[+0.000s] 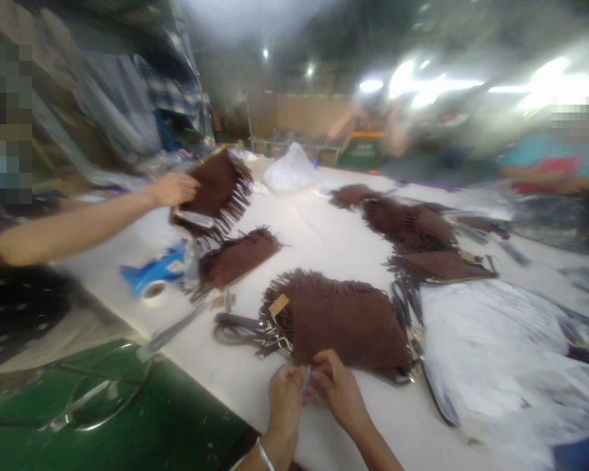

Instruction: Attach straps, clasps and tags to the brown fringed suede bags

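Observation:
Close in front of me lies a brown fringed bag point(346, 324), with gold clasps along its edges and a tan tag point(279, 305) at its left end. A looped dark strap point(238, 330) sticks out beside the tag. At the bag's near edge my left hand point(285, 391) and my right hand point(334, 386) are pinched close together. Between their fingertips is a small, thin, pale piece point(306, 379), too blurred to name; both hands seem to grip it. A bracelet circles my left wrist.
At the left a co-worker's hand point(177, 190) holds up another fringed bag point(218, 183). A blue tape dispenser point(152, 271) and a fringed pouch point(243, 256) lie nearby. More brown bags point(407, 226) and white plastic wrapping point(495, 347) cover the right side. A stool point(103, 392) stands left.

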The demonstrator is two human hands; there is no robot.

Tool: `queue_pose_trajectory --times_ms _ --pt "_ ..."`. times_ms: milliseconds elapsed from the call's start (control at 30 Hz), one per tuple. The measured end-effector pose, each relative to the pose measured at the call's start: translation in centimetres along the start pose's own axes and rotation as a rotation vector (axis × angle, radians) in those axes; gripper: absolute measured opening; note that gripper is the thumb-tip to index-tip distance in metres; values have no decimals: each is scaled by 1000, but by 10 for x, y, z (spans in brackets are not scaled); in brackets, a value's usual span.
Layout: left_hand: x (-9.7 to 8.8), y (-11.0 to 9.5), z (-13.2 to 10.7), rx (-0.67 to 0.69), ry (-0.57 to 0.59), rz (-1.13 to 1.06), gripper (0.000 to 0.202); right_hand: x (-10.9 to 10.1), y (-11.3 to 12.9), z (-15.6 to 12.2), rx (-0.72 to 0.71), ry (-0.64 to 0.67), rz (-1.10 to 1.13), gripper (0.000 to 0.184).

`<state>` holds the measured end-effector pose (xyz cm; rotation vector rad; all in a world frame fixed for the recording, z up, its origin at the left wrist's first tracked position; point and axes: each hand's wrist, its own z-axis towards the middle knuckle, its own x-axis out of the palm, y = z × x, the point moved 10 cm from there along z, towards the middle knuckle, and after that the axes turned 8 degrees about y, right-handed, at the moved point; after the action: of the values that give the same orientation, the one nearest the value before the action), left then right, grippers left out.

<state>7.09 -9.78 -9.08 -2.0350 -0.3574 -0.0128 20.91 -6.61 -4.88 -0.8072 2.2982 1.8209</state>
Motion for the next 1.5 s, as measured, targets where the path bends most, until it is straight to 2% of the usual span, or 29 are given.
queue_pose_trajectory --times_ms 133,200,333,433,600,767,967,1133,1333,1500 --pt "-2 4 1 20 -21 19 34 1 -9 -6 116 -47 82 13" --pt "-2 4 1 41 -24 20 35 -1 -2 -10 102 -77 16 12" --pt "-2 4 0 89 -34 6 35 -1 14 -19 54 -133 -167 23" --pt "-4 5 1 99 -56 11 39 6 16 -25 53 -147 -183 31" --pt "-7 -2 -1 129 -83 42 38 12 17 -33 -49 -145 -22 33" --pt "-6 -3 -5 68 -96 -24 32 16 1 -29 -33 -122 197 26" --pt "-1 0 -6 32 -76 -125 28 18 -6 -25 -36 -142 301 26" --pt "5 -3 -7 -9 -23 -101 26 14 1 -26 -81 -107 249 24" --pt "-1 -10 -5 11 -42 103 21 10 6 -27 -100 -72 100 20" --pt "0 -9 -5 16 -43 156 24 8 1 -24 -111 -45 70 20"
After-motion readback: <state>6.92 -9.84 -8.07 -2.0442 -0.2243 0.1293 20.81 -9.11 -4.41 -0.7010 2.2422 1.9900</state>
